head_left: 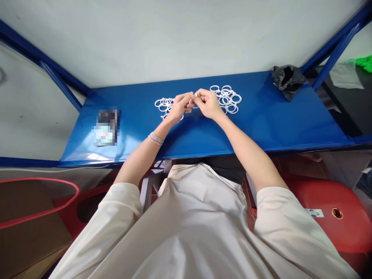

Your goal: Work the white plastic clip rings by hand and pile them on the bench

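My left hand [180, 107] and my right hand [208, 104] meet above the middle of the blue table, fingertips pinched close together. Between them a small part of a white ring [195, 108] shows, and the fingers hide the rest. One pile of thin white rings [162, 103] lies beside and partly under my left hand. Just beyond my right hand is a second pile of white rings [229, 100], overlapping one another, with small knobs on some. Both hands are closed.
The blue table [255, 128] stands against a pale wall, with blue frame bars at both ends. A blurred-out flat object [106, 128] lies at the left. An open black plastic bag [287, 80] sits at the far right corner. A red stool [334, 209] is below right.
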